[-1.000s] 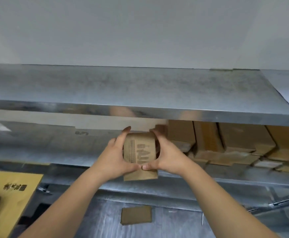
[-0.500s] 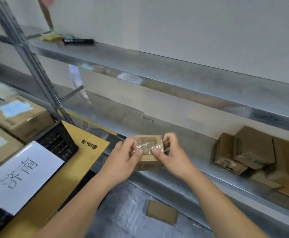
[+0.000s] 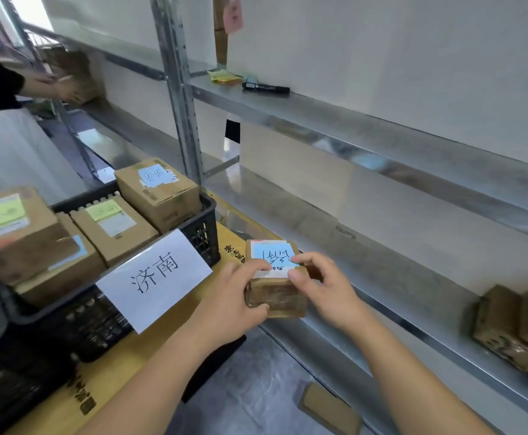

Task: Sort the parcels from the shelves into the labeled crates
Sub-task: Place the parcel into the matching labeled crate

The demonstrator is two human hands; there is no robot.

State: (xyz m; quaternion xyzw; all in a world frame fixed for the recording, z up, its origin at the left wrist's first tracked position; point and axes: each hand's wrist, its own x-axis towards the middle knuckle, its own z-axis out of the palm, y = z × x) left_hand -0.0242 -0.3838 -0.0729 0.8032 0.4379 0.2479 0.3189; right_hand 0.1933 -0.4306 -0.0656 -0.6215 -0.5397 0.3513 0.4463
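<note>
Gripping a small parcel (image 3: 275, 277) in your left hand (image 3: 234, 296) and right hand (image 3: 322, 287), you hold it over the yellow table (image 3: 124, 365), its blue handwritten label up. Behind, a black crate (image 3: 199, 233) with a white sign (image 3: 154, 277) reading 济南 holds labelled boxes.

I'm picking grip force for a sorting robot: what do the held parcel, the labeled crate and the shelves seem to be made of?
Held parcel: brown cardboard, matte, glossy tape on its front, blue paper label on top.
Crate: likely black plastic, molded lattice walls.
Shelves: apparently galvanized steel, grey mottled sheen with blurred reflections.
</note>
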